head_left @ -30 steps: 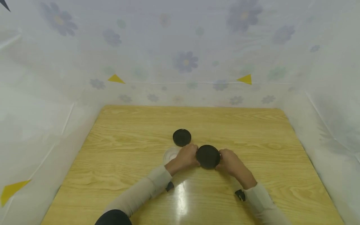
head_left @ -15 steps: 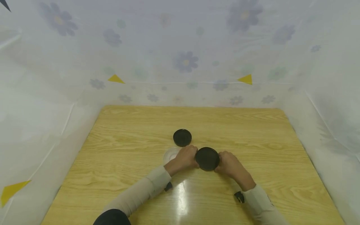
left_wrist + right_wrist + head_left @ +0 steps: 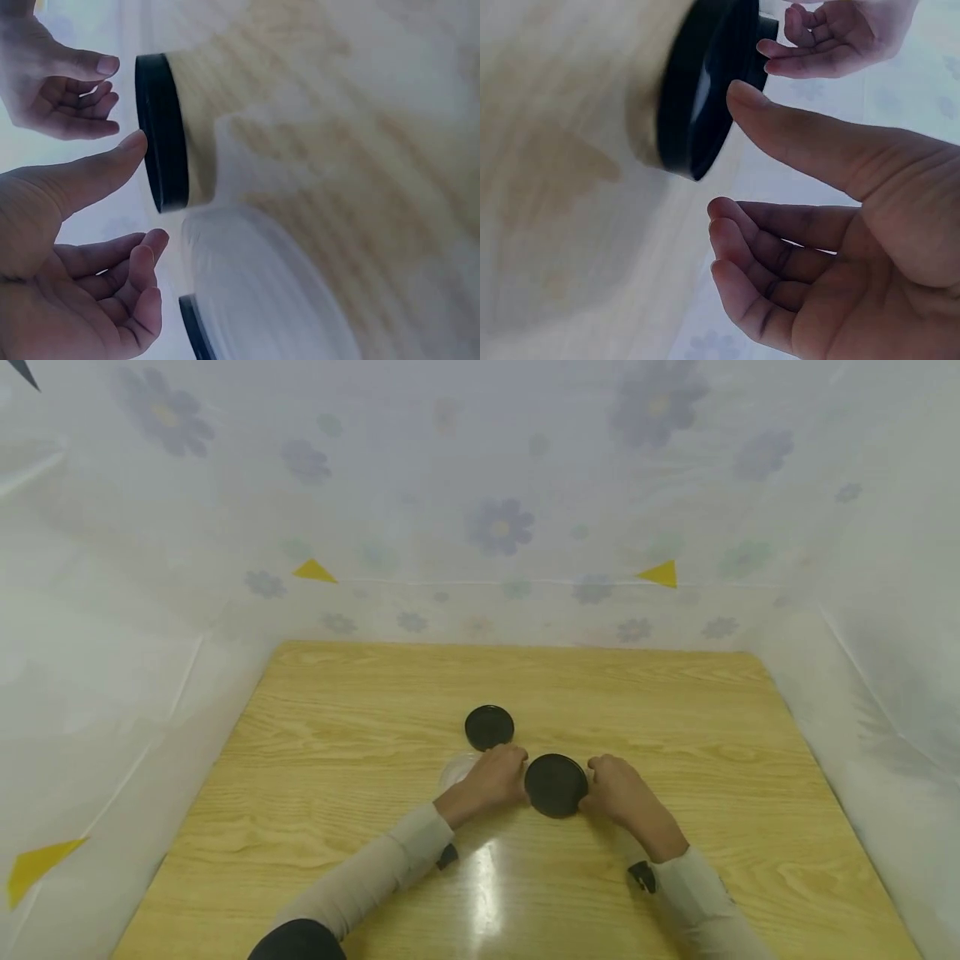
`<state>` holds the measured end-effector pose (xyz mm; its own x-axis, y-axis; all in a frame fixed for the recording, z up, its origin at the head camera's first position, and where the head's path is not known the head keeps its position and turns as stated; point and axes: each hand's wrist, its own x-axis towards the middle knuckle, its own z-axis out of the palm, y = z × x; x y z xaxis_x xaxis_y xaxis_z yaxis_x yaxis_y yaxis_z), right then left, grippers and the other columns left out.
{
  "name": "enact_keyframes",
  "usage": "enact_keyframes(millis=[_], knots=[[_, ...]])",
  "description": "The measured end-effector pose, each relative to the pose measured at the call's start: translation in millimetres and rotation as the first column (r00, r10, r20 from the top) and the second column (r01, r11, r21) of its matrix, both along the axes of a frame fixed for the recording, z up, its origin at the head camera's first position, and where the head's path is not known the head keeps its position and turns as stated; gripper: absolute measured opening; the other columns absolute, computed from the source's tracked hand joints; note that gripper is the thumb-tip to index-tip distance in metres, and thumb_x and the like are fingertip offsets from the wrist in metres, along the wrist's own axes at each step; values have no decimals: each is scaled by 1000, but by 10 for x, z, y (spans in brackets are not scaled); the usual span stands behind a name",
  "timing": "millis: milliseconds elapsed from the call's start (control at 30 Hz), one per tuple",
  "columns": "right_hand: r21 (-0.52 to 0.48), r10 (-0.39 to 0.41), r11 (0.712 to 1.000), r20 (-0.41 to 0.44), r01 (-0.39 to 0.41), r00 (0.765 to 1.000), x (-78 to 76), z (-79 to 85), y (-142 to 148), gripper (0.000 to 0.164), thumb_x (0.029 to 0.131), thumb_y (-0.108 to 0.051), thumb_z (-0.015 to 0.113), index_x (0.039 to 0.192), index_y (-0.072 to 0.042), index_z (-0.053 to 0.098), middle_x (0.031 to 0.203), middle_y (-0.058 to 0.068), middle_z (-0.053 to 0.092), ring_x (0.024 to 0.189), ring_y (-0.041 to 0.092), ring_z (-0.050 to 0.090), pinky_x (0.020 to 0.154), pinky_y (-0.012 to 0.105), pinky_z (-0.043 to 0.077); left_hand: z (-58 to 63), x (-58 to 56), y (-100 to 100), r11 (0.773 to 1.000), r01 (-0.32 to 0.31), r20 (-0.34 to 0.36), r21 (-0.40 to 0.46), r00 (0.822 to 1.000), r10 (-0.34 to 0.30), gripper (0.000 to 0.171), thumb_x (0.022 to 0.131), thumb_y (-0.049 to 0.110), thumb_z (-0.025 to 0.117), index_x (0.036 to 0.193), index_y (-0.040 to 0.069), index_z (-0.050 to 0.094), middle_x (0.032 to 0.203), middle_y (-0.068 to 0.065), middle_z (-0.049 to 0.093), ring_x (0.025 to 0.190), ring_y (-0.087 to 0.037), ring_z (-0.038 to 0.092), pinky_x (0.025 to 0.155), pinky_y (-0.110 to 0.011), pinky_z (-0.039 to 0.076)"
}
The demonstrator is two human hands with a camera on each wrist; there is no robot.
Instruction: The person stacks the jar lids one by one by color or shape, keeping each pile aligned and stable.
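Observation:
A round black dish [image 3: 556, 786] with a low raised rim lies on the wooden table between the two hands. My left hand [image 3: 486, 782] is at its left side; in the left wrist view the thumb tip is right at the dish's rim, and the loosely bent fingers hold nothing. My right hand [image 3: 621, 797] stands at the right side, thumb and fingers apart, with the dish [image 3: 679, 112] just beyond the thumb in the right wrist view. A clear round plastic piece [image 3: 454, 770] sits partly hidden behind my left hand, and shows larger as a translucent dome [image 3: 262, 285] in the left wrist view.
A second, smaller-looking round black dish [image 3: 489, 727] lies farther back, just beyond my left hand. White sheeting with flower prints [image 3: 498, 527] closes off the table [image 3: 360, 693] at the back and both sides.
Both hands held the black dish by its sides and lowered it slightly toward me. Now it rests on the table and the fingers have loosened from it, the right hand drawing slightly away.

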<state>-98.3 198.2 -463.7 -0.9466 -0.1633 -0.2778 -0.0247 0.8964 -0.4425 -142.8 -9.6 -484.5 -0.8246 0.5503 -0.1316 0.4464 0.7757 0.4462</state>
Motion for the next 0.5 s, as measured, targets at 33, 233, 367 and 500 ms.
enact_keyframes(millis=[33,233,367,500], knots=[[4,4,1000,1,-4,1000,-12,22,4,64,74,-12,79,124,15,50,108,22,62,98,34,61,82,44,54,14,-4,-7,1000,-5,1,-5,1000,5,49,65,24,85,104,2,65,101,-7,67,91,-21,62,81,-31,53],[3,56,998,-52,-56,997,-75,114,6,62,76,-11,78,123,17,49,104,23,63,93,34,62,78,41,54,76,-24,-64,1000,-23,1,-9,1000,23,68,69,31,85,123,3,57,114,-6,64,107,-24,58,95,-38,47],[7,59,998,-66,-59,996,-126,144,-10,61,77,-11,77,124,16,49,105,22,62,93,33,62,78,41,55,105,-41,-94,1000,-22,-13,-11,1000,22,67,71,33,83,125,5,57,113,-4,63,107,-22,58,96,-38,46],[11,60,998,-73,-59,996,-197,170,-45,62,80,-14,75,127,14,47,108,22,62,97,33,62,81,42,54,120,-66,-144,1000,-6,-49,-15,999,5,65,73,35,81,125,6,56,113,-4,63,107,-22,57,97,-38,45]])
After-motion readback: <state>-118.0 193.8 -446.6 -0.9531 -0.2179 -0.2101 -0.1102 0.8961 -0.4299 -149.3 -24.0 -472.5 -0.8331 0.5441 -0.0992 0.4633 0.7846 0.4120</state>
